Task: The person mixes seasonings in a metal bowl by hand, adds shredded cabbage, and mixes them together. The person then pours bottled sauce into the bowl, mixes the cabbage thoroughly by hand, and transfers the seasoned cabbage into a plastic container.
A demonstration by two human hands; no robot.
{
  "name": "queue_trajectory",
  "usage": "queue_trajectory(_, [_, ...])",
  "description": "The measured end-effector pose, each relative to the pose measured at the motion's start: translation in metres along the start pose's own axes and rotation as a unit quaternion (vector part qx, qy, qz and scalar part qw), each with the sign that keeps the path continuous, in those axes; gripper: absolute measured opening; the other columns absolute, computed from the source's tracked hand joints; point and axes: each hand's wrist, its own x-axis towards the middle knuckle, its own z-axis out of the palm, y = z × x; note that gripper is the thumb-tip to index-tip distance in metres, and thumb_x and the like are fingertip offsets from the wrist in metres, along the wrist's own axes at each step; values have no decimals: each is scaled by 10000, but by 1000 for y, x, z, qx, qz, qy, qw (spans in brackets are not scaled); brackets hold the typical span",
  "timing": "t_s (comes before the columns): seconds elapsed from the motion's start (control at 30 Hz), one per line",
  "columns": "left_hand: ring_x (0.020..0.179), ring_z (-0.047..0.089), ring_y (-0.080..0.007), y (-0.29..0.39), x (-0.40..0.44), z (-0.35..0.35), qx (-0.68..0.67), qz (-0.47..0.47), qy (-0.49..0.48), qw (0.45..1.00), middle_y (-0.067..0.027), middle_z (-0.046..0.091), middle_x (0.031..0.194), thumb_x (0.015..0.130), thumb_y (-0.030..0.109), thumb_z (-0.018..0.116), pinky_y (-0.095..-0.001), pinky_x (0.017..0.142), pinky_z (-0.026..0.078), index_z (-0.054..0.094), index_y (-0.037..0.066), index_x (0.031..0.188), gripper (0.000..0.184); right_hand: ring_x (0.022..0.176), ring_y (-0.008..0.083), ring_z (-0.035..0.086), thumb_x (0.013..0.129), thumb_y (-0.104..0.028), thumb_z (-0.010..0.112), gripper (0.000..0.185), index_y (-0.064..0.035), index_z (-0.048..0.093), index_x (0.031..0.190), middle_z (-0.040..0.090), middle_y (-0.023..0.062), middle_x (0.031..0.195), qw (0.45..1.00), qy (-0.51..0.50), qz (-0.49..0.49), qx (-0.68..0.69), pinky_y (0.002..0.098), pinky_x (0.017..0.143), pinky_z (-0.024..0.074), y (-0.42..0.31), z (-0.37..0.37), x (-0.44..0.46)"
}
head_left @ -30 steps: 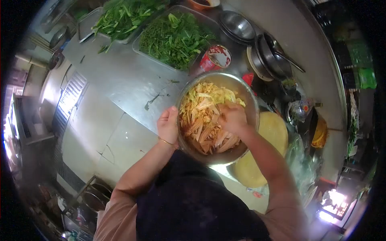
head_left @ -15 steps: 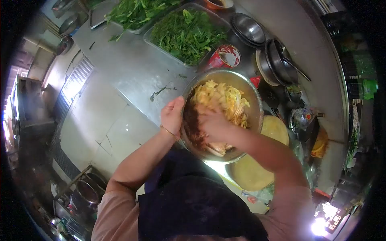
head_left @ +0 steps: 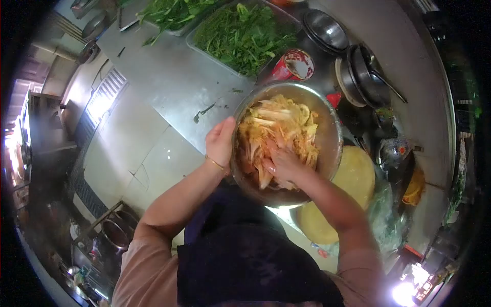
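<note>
A large metal bowl holds shredded cabbage coated in reddish seasoning. My left hand, with a thin bracelet at the wrist, grips the bowl's left rim, its fingers pressed together. Inside the bowl my right hand rests on the cabbage, fingers spread and partly sunk among the pieces. Just behind the bowl is an opened red can with red residue inside its rim. Under the bowl's right side a round yellowish board shows.
Chopped greens fill a clear tray at the back, with more leafy greens to its left. Stacked metal bowls and dark pans stand at the back right. A plastic bag lies right of the board.
My right hand has moved from the bowl's right side to its lower middle, and the cabbage is rearranged. My left hand stays on the rim. The view has shifted slightly.
</note>
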Motion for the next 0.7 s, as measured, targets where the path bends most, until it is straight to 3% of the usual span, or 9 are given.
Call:
queue_trajectory(0.17, [877,593,-109,8,0,2,-11,-15,-30,999,-31,668,983,965,298,601,-262,801,477,659,6,1056,311,1181,462,514,841,-372,574,611,-138,461,1394,312,265,1489,989,-91,-61,-101,536,1022,386,-7,-63,2])
queue_trajectory(0.2, [877,592,-108,8,0,1,-14,-15,-39,999,-30,667,983,965,300,601,-261,802,476,659,6,1053,313,1101,332,594,801,-346,612,496,-169,594,1264,497,195,1372,990,-109,-13,-83,507,942,454,-28,-89,-6])
queue_trajectory(0.3, [857,594,-105,3,5,0,-17,-18,-33,999,-26,666,965,963,298,604,-259,787,479,655,8,1049,307,1013,234,620,757,-299,628,363,-159,684,1088,631,78,1194,980,-2,-116,-161,474,948,445,-54,-80,-3])
queue_trajectory(0.37, [846,593,-102,1,9,-1,-13,-16,-38,999,-24,665,954,961,293,610,-259,779,481,652,9,1052,301,1024,207,598,737,-260,628,264,-164,712,969,664,-5,1078,910,50,-348,-220,424,992,400,-78,-62,21])
queue_trajectory(0.43, [840,593,-100,-1,8,-4,-21,-20,-44,999,-23,664,944,959,286,614,-260,772,483,650,12,1051,291,1099,246,561,762,-287,642,320,-112,712,1021,659,50,1087,877,-248,-238,-337,418,1041,356,-94,-38,46])
queue_trajectory(0.5, [839,593,-99,2,9,-2,-48,-17,-55,997,-23,663,938,957,277,617,-261,767,486,649,17,1047,277,1117,249,537,742,-338,657,325,-101,725,955,658,53,1053,844,-138,-280,-436,428,1068,310,-49,35,63])
queue_trajectory(0.57, [842,598,-102,6,3,-1,-32,-32,-49,998,-32,667,942,963,275,605,-267,768,492,642,16,1066,281,1161,255,506,722,-377,676,342,-98,735,910,655,63,1040,824,-160,-256,-480,456,1088,274,-47,35,60])
queue_trajectory(0.63, [845,602,-106,9,6,0,-26,-32,-61,997,-37,670,950,967,275,598,-268,769,495,637,15,1082,288,1231,263,464,706,-398,698,358,-103,740,904,647,77,1068,838,-253,-180,-448,503,1101,243,-67,-33,35])
queue_trajectory(0.7, [847,605,-108,7,6,0,-24,-26,-55,998,-41,672,959,968,276,595,-266,769,496,633,13,1096,295,1305,272,415,702,-409,718,378,-107,741,928,633,84,1133,887,-227,-143,-377,554,1116,204,-50,-68,13])
